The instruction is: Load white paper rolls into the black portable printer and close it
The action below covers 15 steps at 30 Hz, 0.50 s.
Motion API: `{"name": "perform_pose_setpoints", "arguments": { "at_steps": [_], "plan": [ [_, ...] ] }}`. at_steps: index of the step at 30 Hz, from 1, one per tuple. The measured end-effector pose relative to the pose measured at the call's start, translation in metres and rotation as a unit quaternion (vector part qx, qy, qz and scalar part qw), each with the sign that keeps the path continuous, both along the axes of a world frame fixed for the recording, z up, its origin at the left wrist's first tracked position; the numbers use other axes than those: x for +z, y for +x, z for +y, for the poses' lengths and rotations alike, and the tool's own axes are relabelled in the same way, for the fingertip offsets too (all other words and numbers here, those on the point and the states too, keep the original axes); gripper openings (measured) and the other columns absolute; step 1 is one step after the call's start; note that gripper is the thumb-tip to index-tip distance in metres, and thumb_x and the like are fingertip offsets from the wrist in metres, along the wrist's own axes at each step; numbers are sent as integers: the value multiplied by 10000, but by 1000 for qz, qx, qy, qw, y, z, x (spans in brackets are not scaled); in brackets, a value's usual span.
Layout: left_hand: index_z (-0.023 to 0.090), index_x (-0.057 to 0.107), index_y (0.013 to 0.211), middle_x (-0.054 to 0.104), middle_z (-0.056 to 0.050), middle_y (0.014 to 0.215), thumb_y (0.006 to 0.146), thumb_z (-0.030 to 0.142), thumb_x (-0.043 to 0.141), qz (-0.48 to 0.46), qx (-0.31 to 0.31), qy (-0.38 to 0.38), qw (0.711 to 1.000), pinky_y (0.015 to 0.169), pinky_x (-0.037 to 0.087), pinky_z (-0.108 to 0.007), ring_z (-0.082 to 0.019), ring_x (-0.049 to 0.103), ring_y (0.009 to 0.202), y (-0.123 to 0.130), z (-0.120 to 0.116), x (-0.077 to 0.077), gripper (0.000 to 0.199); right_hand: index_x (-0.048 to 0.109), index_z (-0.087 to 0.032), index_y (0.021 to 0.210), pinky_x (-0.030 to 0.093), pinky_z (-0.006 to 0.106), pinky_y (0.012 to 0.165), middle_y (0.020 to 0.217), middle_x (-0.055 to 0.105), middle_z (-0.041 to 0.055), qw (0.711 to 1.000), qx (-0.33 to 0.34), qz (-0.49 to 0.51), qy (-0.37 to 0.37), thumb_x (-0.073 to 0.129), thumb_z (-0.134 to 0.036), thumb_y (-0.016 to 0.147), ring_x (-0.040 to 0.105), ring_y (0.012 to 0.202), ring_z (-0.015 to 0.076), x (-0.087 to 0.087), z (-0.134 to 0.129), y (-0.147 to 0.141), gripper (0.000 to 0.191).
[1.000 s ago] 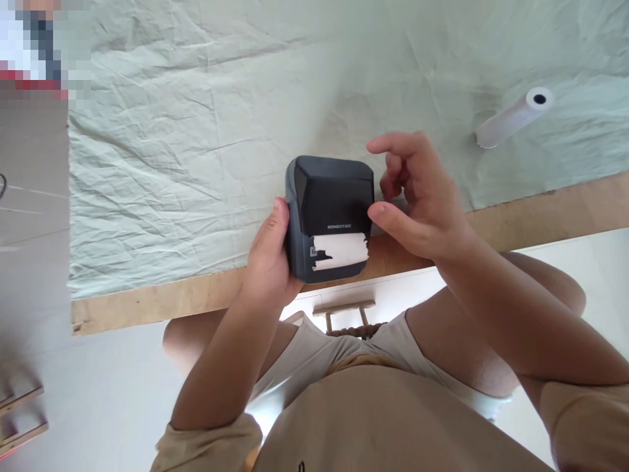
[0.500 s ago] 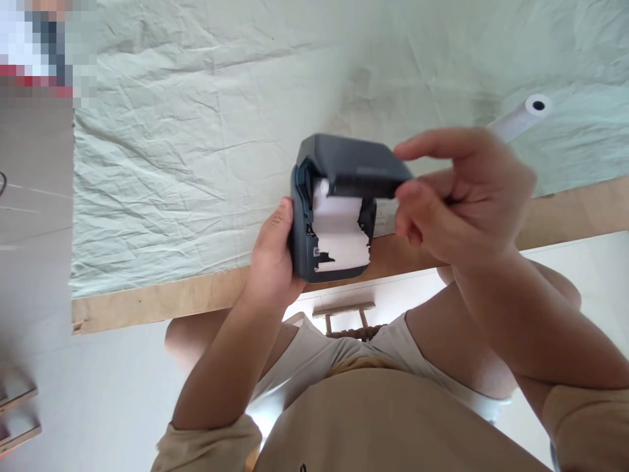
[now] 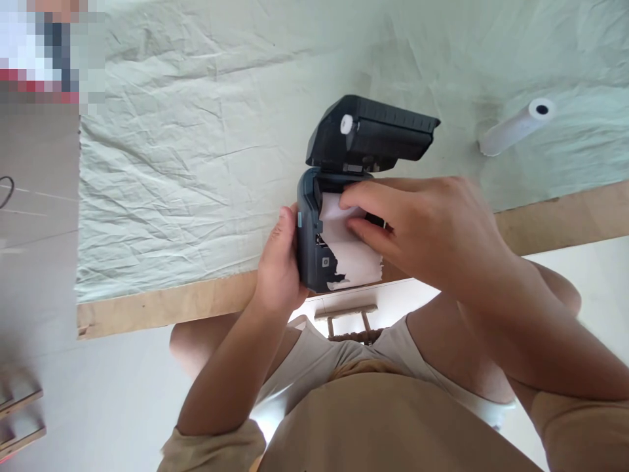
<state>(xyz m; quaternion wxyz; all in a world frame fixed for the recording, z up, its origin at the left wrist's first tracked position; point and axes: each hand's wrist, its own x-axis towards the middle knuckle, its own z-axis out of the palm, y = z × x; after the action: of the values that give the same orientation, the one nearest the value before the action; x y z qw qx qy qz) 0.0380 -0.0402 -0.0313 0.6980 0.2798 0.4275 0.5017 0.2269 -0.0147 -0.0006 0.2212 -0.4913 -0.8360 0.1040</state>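
Observation:
My left hand (image 3: 280, 259) is wrapped round the left side of a dark portable receipt printer (image 3: 310, 272), holding it over the table's front edge. The printer's lid (image 3: 393, 128) stands raised and tilted back, showing a black roller and a small white gear on its underside. In the open compartment lies a white paper roll (image 3: 337, 210). Its torn, ragged paper end (image 3: 356, 262) hangs over the front of the printer. My right hand (image 3: 417, 213) reaches in from the right, thumb and fingers closed on the roll; part of the roll is hidden behind them.
A second white paper roll (image 3: 514, 128), longer, stands on the pale green cloth (image 3: 196, 131) at the right. Along the table's front runs a bare wooden edge (image 3: 196, 286). A low wooden stool (image 3: 346, 314) is under the table; wooden pieces (image 3: 22, 419) lie lower left.
The printer's lid has swung up and back, away from the compartment. My right hand has let go of the lid and moved left and down onto the paper roll inside.

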Motion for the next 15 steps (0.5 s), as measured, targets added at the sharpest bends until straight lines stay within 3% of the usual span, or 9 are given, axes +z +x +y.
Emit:
{"name": "perform_pose_setpoints", "arguments": {
  "at_steps": [3, 6, 8, 10, 12, 14, 15],
  "plan": [
    [252, 757, 1047, 832, -53, 919, 961, 677, 820, 21, -14, 21, 999, 821, 701, -409, -355, 848, 1168, -5, -2, -2, 438, 715, -280, 961, 223, 341, 506, 670, 646, -5, 999, 13, 36, -7, 679, -298, 954, 420, 535, 157, 3, 3, 2, 41],
    [264, 745, 1186, 859, -56, 1077, 958, 631, 851, 34, -4, 29, 999, 877, 705, -395, -329, 838, 1212, -8, -2, -5, 445, 734, -296, 1008, 289, 353, 481, 679, 647, -24, 991, 54, 117, -39, 736, -245, 847, 461, 513, 150, 11, 5, 8, 169],
    [258, 730, 1190, 859, -60, 1115, 932, 651, 868, 37, 10, 20, 999, 892, 707, -389, -322, 835, 1216, -9, -1, -5, 489, 752, -310, 1028, 352, 353, 469, 735, 684, -33, 976, 74, 181, -98, 760, -229, 806, 504, 508, 143, 17, 9, 15, 236],
    [252, 742, 1186, 856, -52, 1119, 905, 655, 893, 38, 26, 1, 999, 867, 702, -367, -300, 839, 1167, -8, 0, -5, 514, 762, -315, 1036, 383, 348, 454, 784, 703, -20, 947, 46, 278, -155, 763, -269, 820, 544, 527, 153, 15, 16, 27, 220],
    [252, 760, 1188, 856, -40, 1115, 865, 657, 932, 30, 32, -20, 999, 829, 703, -352, -274, 844, 1077, -8, 0, -4, 546, 738, -302, 1018, 367, 342, 431, 797, 691, 7, 896, -27, 405, -181, 742, -406, 869, 559, 544, 174, 5, 28, 41, 182],
    [255, 764, 1183, 853, -29, 1086, 838, 665, 954, 21, 27, -32, 999, 780, 706, -347, -260, 847, 998, -8, 0, -2, 569, 682, -297, 1005, 358, 343, 415, 905, 735, 47, 848, -60, 483, -210, 737, -656, 840, 613, 571, 196, -13, 41, 54, 399],
    [256, 761, 1180, 851, -24, 1066, 837, 665, 956, 19, 22, -33, 999, 756, 706, -346, -259, 850, 977, -8, 0, -2, 568, 664, -301, 988, 352, 343, 402, 918, 738, 57, 840, -68, 494, -214, 732, -760, 781, 616, 568, 202, -22, 47, 59, 508]
  ]
}}
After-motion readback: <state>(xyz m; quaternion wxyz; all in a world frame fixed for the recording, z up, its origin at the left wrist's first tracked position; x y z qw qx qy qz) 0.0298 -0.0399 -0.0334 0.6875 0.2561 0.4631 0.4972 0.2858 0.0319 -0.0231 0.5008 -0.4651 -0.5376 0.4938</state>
